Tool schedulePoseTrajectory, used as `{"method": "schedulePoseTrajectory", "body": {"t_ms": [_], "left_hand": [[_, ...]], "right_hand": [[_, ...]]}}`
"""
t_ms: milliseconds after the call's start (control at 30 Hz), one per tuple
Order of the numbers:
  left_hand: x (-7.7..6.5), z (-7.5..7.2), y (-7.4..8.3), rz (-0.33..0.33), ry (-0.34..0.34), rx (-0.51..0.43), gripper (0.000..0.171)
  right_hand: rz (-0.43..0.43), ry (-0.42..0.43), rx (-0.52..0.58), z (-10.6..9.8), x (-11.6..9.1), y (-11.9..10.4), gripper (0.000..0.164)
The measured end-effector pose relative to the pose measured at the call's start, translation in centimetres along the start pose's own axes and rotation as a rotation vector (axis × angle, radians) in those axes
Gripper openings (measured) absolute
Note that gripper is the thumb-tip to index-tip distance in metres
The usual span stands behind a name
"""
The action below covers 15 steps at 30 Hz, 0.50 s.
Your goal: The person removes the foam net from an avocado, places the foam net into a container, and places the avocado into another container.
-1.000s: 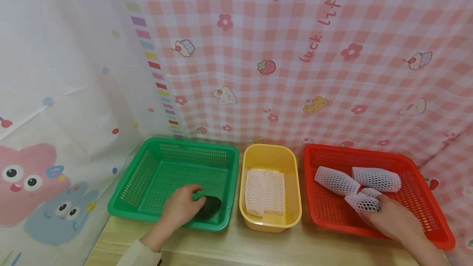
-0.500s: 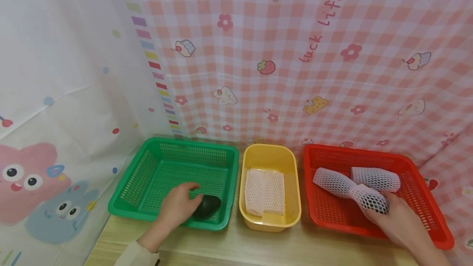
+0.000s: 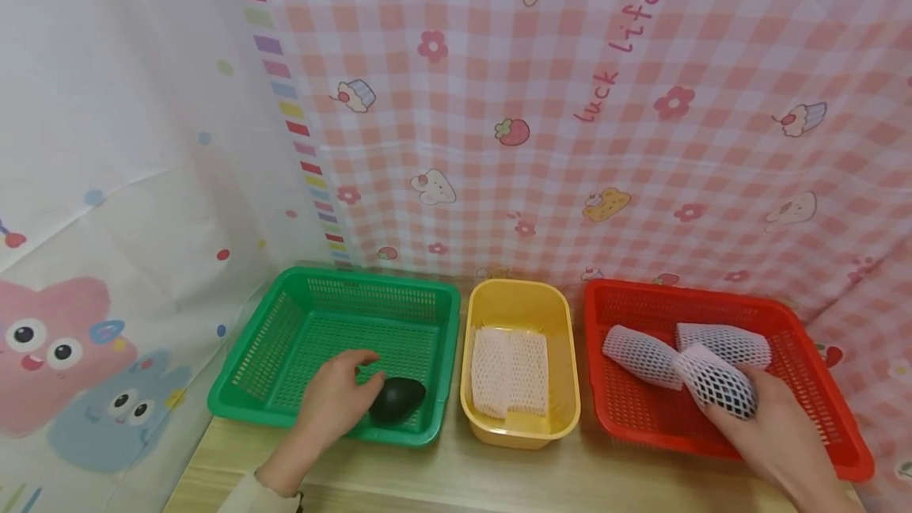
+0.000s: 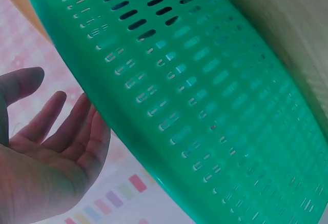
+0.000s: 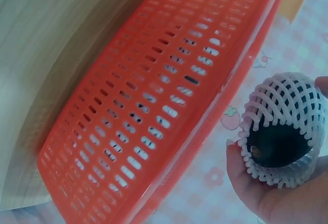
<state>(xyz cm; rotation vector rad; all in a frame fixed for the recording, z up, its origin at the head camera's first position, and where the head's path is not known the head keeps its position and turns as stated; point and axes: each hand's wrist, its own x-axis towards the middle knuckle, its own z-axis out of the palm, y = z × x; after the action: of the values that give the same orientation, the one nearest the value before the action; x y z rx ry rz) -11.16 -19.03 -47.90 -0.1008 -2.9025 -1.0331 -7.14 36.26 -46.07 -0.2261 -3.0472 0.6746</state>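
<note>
A dark avocado lies in the near right corner of the green basket. Beside it, my left hand has its fingers loosely bent with nothing in them; thumb and avocado are very close, and I cannot tell if they touch. My right hand grips another avocado wrapped in a white foam net, over the red basket. From the right wrist, the avocado's dark end shows through the net's opening. Two more white foam-net bundles lie in the red basket; their contents are hidden.
Between the two baskets stands a yellow bin holding flat white foam nets. All three containers sit on a wooden table. A pink checked cloth hangs right behind them, and a white printed sheet closes off the left.
My right hand has lifted and turned the netted avocado up from beside the other bundles. My left hand has drawn slightly left, showing more of the bare avocado.
</note>
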Motion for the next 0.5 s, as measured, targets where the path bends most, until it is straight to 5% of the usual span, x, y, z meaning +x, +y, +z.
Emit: {"method": "schedulePoseTrajectory", "body": {"t_ms": [267, 500], "left_hand": [[-0.7, 0.8, 0.0, 0.055, 0.108, 0.036, 0.031], [-1.3, 1.3, 0.3, 0.11, 0.128, -0.03, 0.03]], "right_hand": [[-0.013, 0.084, 0.086, 0.8, -1.4, -1.5, 0.078], [-0.039, 0.162, 0.148, 2.1, -2.9, -2.6, 0.08]]}}
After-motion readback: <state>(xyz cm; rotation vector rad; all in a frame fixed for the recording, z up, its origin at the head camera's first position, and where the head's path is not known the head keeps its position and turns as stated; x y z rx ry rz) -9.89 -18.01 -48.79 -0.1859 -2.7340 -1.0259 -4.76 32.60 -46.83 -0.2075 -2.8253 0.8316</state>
